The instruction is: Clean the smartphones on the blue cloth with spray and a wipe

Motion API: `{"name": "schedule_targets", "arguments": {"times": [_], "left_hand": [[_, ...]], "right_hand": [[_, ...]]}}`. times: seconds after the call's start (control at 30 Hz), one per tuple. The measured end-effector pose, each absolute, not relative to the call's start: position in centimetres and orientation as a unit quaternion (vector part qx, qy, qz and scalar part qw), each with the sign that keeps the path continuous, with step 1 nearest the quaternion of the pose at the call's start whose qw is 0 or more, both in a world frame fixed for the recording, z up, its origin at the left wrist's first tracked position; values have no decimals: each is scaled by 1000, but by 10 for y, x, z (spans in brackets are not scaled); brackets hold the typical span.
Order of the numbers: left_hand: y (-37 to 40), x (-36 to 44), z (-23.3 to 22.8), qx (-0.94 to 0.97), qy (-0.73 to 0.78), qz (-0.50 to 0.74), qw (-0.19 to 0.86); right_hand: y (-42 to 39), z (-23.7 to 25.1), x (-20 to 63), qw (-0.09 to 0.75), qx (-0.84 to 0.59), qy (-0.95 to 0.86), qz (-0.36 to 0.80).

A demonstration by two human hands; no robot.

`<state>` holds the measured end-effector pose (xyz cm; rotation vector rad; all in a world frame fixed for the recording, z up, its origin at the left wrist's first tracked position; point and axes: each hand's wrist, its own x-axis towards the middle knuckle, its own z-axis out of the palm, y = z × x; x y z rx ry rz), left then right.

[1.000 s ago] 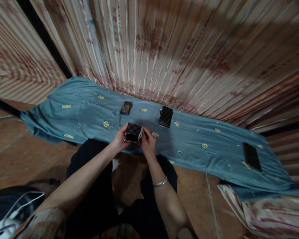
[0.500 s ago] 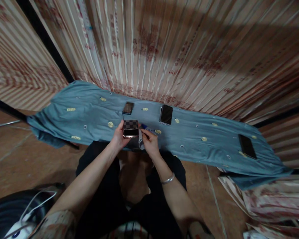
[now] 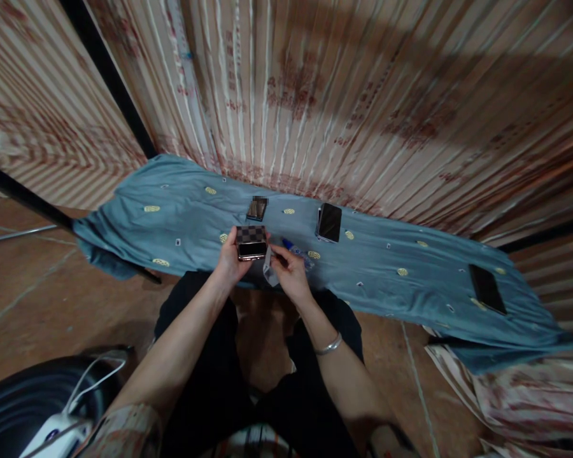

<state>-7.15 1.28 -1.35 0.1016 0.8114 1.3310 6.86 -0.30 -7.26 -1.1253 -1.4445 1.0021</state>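
Observation:
My left hand (image 3: 231,262) is closed around a folded flip phone (image 3: 251,242), or what looks like one, with a brown-and-black checkered cover and a dark glossy panel on its lower half. Pinched in the fingers of my right hand (image 3: 291,273) is a grey cloth (image 3: 269,272), which hangs down at the phone's right edge. A clear bottle with a blue top (image 3: 289,245) lies just beyond my right hand, partly covered by it. Behind the held phone, a small dark device (image 3: 256,208) rests on the blue cloth cover, its upper corner blurred out.
The blue pineapple-print cover (image 3: 195,235) drapes a long narrow bench. Toward the back lie stacked phones (image 3: 329,222), and a dark phone (image 3: 487,289) is at the far right. Striped curtains (image 3: 286,95) hang behind. A white power strip (image 3: 57,436) sits on a black coiled object (image 3: 23,394) at lower left.
The whole view has shifted, so the bench and phones appear slightly farther right. Both hands keep their hold on the phone and grey cloth, with little visible movement.

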Motion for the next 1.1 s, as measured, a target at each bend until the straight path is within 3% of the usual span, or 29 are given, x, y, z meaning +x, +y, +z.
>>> {"name": "schedule_targets", "arguments": {"times": [0.47, 1.1], "left_hand": [[12, -63, -16, 3, 370, 605, 705], [18, -63, -25, -3, 367, 603, 708]], "right_hand": [[-8, -63, 68, 372, -457, -800, 118], [-8, -56, 70, 338, -435, -831, 76]]}}
